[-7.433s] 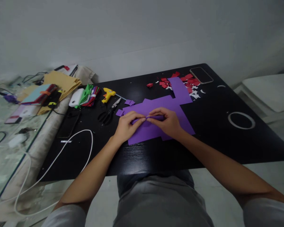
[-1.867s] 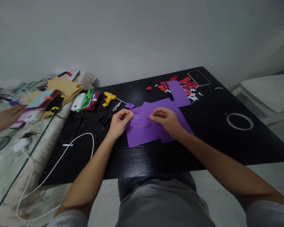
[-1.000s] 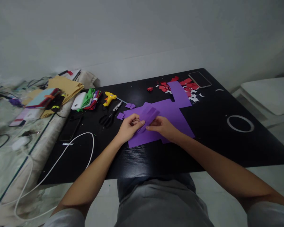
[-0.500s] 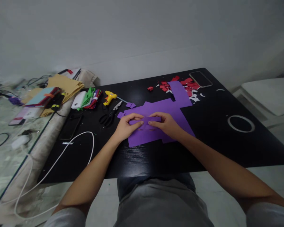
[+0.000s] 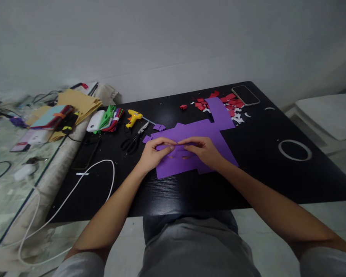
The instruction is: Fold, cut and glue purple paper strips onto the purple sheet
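A small piece of purple paper (image 5: 178,154) is pinched between both my hands, just over larger purple paper sheets (image 5: 177,169). My left hand (image 5: 155,154) grips its left part, thumb in front and fingers behind. On the right part, my right hand (image 5: 204,151) pinches in the same way, and the index fingertips nearly meet along the top. Purple on purple makes the outline of the held piece hard to see. Scissors (image 5: 134,139) with black handles lie left of the sheets, beside small purple scraps (image 5: 159,127).
Behind the scissors lies a yellow glue gun (image 5: 133,118). Red paper pieces (image 5: 233,103) and white scraps spread near a phone (image 5: 245,95) at the back right. A white ring (image 5: 295,150) is at right. A white cable (image 5: 113,173) loops across the table's left side.
My right fingers have come inward and down over the paper's top edge, close to the left fingertips. Less of the held piece shows now; it seems folded or tilted.
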Tool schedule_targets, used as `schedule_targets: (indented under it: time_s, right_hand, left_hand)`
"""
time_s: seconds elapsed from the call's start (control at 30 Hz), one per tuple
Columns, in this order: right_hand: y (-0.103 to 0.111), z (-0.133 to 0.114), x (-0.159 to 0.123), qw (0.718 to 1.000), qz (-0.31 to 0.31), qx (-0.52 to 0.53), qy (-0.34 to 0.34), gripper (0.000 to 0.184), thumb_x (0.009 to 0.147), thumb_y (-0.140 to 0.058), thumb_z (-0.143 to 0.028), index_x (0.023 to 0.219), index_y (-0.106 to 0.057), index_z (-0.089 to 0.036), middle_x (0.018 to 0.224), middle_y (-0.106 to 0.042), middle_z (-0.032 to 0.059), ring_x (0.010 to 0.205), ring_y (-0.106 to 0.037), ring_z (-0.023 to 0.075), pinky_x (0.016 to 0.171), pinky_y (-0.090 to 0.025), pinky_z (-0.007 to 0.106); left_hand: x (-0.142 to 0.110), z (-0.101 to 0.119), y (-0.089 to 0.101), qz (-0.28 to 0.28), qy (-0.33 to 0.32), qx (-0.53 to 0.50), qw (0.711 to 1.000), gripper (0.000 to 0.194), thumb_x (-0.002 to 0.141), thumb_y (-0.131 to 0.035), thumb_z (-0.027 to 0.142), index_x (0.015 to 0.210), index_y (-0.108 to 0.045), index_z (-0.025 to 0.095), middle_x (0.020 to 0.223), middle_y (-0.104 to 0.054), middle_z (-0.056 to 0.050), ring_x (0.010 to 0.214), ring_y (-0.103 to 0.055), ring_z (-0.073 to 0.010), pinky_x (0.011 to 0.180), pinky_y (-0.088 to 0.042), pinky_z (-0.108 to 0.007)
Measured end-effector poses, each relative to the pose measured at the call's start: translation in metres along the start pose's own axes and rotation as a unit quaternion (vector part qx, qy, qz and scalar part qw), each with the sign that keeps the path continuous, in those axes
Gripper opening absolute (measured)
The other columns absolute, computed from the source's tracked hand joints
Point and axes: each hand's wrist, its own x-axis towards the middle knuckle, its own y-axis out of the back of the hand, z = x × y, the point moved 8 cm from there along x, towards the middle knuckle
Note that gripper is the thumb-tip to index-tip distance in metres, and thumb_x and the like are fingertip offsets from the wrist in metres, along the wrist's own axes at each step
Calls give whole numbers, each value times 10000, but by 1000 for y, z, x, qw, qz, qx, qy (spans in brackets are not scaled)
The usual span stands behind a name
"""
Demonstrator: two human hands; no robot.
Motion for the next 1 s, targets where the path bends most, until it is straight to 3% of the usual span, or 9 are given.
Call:
schedule_targets:
  time_s: [0.13, 0.4, 0.5, 0.6, 0.77, 0.9, 1.0]
  right_hand:
    - [2, 0, 0, 999, -19, 38, -31, 189, 754, -765, -303, 917, -845, -249, 1019, -801, 32, 993, -735, 245, 810, -660, 399]
    - [-4, 3, 2, 999, -33, -18, -21, 303, 720, -894, -413, 949, -831, -227, 916, -813, 32, 875, -757, 202, 794, -635, 345]
    - [-4, 5, 3, 999, -30, -28, -3, 330, 721, -895, -436, 962, -829, -221, 913, -819, 35, 846, -763, 207, 782, -639, 363]
    - [-1, -1, 2, 996, -8, -75, 44, 292, 763, -862, -441, 965, -827, -233, 920, -824, 34, 836, -768, 220, 791, -638, 383]
    - [1, -18, -7, 967, 58, -204, 140, 138, 874, -776, -371, 969, -833, -289, 986, -831, 25, 939, -772, 243, 927, -597, 416]
    - [0, -19, -8, 960, 64, -225, 155, 126, 896, -753, -368, 970, -831, -301, 992, -833, 16, 942, -773, 250, 924, -592, 416]
    - [1, -19, -8, 959, 67, -230, 153, 125, 903, -745, -370, 964, -829, -302, 986, -833, 14, 935, -771, 251, 919, -588, 413]
  left_hand:
    - [0, 8, 1, -23, -43, 27, 998, 100, 848, -786, 271, 913, -847, 225, 959, -817, -63, 879, -752, -215, 828, -620, -355]
    - [-7, 32, -5, -44, -162, 121, 978, 138, 911, -694, 211, 917, -831, 226, 955, -817, -66, 892, -759, -200, 859, -588, -340]
    - [-8, 30, -3, -35, -145, 109, 983, 134, 897, -719, 247, 1009, -775, 199, 976, -798, -65, 899, -750, -204, 867, -584, -344]
    - [-7, 20, 0, -18, -94, 79, 992, 265, 885, -766, 346, 1090, -720, 184, 1017, -785, -75, 919, -750, -212, 872, -588, -346]
    - [-4, 9, -1, -11, -51, 124, 991, 245, 914, -762, 415, 1037, -776, 204, 978, -808, -64, 881, -753, -200, 844, -578, -322]
    - [-4, 5, -4, -22, -30, 80, 996, 254, 902, -775, 423, 1006, -787, 192, 879, -801, -42, 671, -718, -155, 696, -573, -280]
    - [-3, 5, -4, -20, -26, 68, 997, 240, 883, -795, 410, 981, -797, 190, 870, -805, -42, 696, -732, -164, 712, -577, -283]
